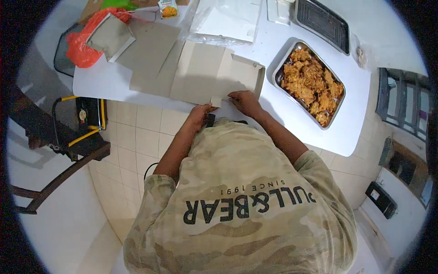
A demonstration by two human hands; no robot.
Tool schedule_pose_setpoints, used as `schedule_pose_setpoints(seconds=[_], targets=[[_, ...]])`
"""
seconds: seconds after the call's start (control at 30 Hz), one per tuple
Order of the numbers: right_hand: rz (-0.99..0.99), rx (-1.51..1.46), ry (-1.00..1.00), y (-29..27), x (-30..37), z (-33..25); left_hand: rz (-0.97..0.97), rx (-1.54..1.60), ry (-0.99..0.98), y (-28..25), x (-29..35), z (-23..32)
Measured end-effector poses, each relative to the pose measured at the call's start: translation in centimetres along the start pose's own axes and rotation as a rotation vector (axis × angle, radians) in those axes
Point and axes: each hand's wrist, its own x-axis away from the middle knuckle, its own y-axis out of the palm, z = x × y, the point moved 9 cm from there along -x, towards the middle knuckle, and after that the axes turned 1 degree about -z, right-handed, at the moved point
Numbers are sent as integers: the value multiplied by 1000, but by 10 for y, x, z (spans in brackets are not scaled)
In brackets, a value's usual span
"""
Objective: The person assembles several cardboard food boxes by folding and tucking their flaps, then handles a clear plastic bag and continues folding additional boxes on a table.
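Note:
A grey-brown cardboard food box point(199, 75) lies partly folded at the table's near edge. Its right part has raised walls, while its left part is flat. My left hand point(200, 114) pinches a small flap on the near side, around the middle of the box. To its right, my right hand point(247, 103) has its fingers closed on the near edge of the walled part. Just left of the box lie flat cardboard sheets point(153, 59). Right of it sits a metal tray point(277, 73) of browned fried food point(312, 84).
On the white table point(273, 114) are a folded box point(111, 36) on a red plastic bag point(84, 48), white sheets in clear plastic point(226, 20), a small packet point(168, 8) and a dark tray point(322, 25). A black-and-yellow folding frame point(86, 116) stands left of the table.

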Motion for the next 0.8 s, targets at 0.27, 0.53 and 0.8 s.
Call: schedule_pose_setpoints(seconds=[0.27, 0.53, 0.8], targets=[[17, -147, 98, 8, 4, 3, 434, -231, 176, -1, 39, 43], [57, -369, 115, 20, -5, 1, 442, -425, 392, 4, 52, 67], [59, -346, 56, 34, -15, 3, 516, 142, 384, -25, 33, 47]])
